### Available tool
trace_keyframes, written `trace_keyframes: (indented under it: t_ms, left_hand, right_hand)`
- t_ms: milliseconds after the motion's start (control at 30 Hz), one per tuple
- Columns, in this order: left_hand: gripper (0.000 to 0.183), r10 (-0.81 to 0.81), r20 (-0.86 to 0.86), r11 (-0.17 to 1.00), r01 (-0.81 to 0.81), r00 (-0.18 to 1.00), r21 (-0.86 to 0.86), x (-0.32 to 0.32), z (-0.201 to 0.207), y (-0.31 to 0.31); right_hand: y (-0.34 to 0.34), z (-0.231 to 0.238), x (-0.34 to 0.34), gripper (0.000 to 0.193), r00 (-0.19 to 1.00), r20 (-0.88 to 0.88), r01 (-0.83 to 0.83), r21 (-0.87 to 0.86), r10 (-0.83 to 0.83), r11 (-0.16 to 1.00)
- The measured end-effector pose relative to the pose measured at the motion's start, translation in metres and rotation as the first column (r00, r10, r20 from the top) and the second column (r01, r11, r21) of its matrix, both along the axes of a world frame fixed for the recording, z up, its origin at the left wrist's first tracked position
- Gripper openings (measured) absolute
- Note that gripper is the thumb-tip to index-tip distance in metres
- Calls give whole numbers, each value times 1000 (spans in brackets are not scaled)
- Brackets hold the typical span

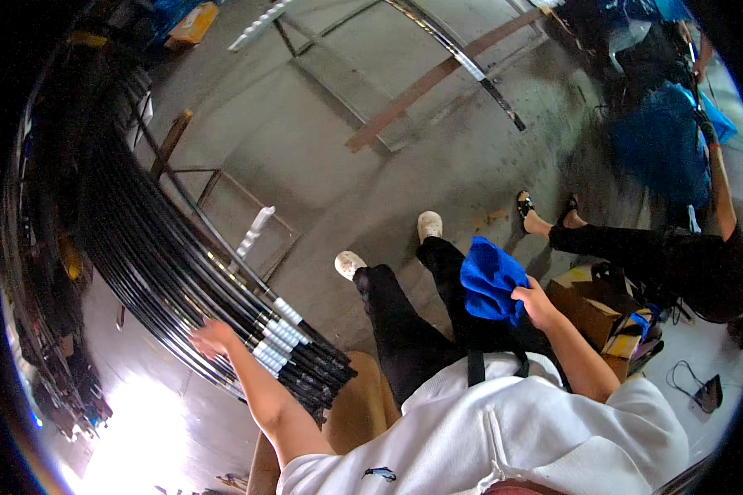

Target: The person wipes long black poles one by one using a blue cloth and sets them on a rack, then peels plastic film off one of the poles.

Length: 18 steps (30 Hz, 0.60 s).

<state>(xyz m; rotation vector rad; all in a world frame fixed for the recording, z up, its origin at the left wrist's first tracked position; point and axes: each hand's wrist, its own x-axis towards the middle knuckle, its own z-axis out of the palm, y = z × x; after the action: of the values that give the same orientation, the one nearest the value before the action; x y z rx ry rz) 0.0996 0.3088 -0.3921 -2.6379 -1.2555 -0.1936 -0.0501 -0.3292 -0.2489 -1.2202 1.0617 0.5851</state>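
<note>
A thick row of long black rods (169, 247), with white bands near their lower ends, lies at my left. My left hand (213, 339) rests on the near side of these rods, its fingers stretched out and slightly blurred. I cannot see whether a fingertip hooks under any one of them. Over on the right, my right hand (537, 302) is closed on the edge of a blue cloth (489, 280). The cloth hangs bunched above my right leg, well apart from the rods.
Another person (636, 247) works at far right, beside a blue plastic bag (660, 140). An opened cardboard box (582, 307) stands between us. Ahead, one banded rod (470, 68) lies across a metal frame with a brown bar (437, 87). A rack with white grooved supports (256, 229) carries the rods.
</note>
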Motion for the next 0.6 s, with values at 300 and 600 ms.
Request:
trace_keyframes:
  t_ms: [300,600]
  left_hand:
    - [46,-394,371,-371,224,841,-901,155,-40,-576]
    - [32,-127,-61,-671,-130,990,-730,155,-144,-837]
  right_hand:
    - [-79,0,-73,49,848,-148,509,-41,-510,859]
    - [-134,-8,-144,66,666,-38,730,-171,-745,661]
